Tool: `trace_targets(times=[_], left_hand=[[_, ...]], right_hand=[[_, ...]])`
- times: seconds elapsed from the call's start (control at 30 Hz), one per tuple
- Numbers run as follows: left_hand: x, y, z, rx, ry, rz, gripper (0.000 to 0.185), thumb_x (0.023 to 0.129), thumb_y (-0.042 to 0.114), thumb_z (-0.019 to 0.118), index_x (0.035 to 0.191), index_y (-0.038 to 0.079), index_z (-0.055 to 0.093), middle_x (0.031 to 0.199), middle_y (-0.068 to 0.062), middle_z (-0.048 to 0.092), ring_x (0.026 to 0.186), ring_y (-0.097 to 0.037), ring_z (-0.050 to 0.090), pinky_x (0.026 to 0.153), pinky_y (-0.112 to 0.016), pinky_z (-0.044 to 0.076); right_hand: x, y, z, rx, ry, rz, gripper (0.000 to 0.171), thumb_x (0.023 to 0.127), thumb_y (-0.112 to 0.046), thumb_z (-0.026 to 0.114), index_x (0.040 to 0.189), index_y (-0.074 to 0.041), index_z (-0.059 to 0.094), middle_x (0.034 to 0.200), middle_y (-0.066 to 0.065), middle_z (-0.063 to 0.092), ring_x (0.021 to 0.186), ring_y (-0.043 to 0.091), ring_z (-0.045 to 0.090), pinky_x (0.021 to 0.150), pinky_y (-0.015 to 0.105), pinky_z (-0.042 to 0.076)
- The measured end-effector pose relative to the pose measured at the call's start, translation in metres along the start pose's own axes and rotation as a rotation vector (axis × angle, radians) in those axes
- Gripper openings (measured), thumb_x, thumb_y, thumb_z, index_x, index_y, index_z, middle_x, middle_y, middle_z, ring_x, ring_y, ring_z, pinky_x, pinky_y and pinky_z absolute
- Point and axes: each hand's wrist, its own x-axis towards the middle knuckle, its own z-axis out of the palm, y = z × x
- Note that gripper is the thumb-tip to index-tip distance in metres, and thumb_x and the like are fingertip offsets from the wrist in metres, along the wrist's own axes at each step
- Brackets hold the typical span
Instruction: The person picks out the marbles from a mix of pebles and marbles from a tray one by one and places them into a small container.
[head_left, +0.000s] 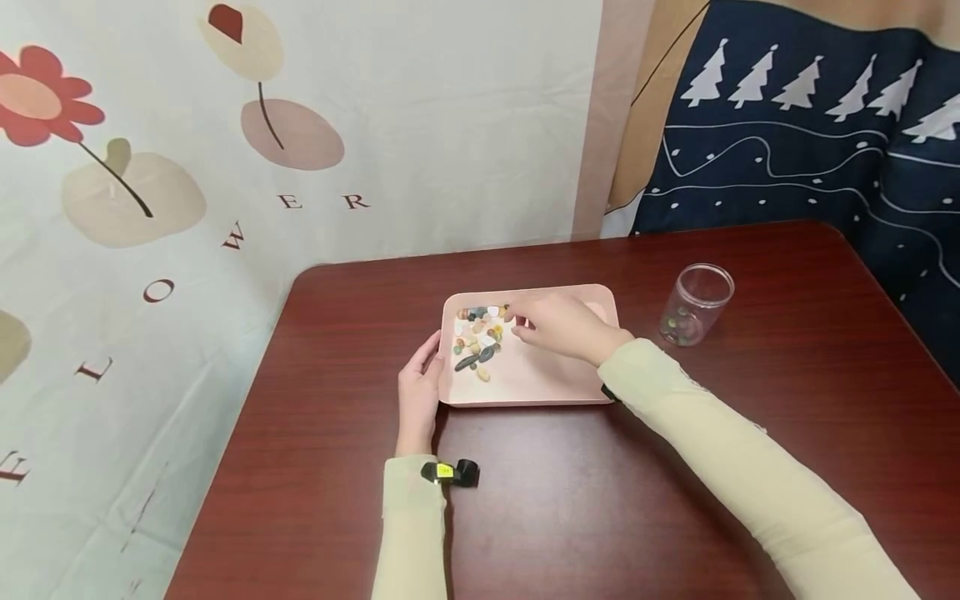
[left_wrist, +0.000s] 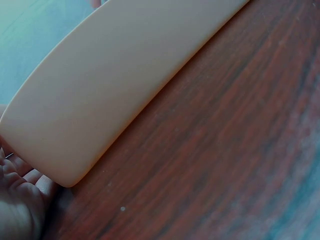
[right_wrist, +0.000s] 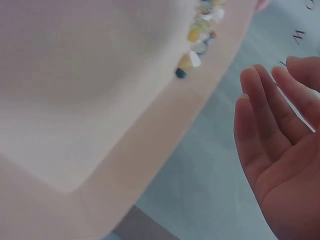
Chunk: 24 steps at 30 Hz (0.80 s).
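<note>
Head view looks down at table; both wrist views hug the tray [head_left: 525,392].

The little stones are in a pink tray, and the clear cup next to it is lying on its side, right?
Not quite. The little stones are in the pink tray, but the clear cup stands upright on the table, open end up, with a few stones at its bottom. The head view shows it.

The right hand [head_left: 558,325] covers the upper middle of the pink tray [head_left: 540,387], so whether its fingertips pinch a pebble cannot be told. In the left wrist view only the left hand [left_wrist: 20,200] shows at the lower left corner, cut off by the frame's edge. What lies in the clear jar [head_left: 696,305] is too small to tell.
</note>
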Motion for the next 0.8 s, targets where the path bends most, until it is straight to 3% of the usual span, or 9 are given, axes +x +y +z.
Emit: trace_targets(times=[0.23,0.8], left_hand=[[-0.001,0.0,-0.001,0.011,0.01,-0.009,0.032,0.091,0.016,0.051,0.121,0.024,0.056,0.121,0.004,0.054,0.107,-0.01,0.052,0.086,-0.026,0.044],[-0.002,0.004,-0.002,0.029,0.007,-0.024,0.033,0.091,0.016,0.05,0.122,0.025,0.056,0.122,0.005,0.054,0.107,-0.01,0.053,0.085,-0.028,0.045]], right_hand=[[0.011,0.004,0.012,0.031,-0.141,0.047,0.021,0.085,-0.016,0.056,0.104,-0.013,0.064,0.09,-0.005,0.06,0.074,0.011,0.051,0.067,0.025,0.043],[0.034,0.002,0.03,0.099,-0.298,0.073,0.02,0.083,-0.017,0.056,0.101,-0.015,0.065,0.085,-0.002,0.058,0.076,0.014,0.05,0.069,0.028,0.041]])
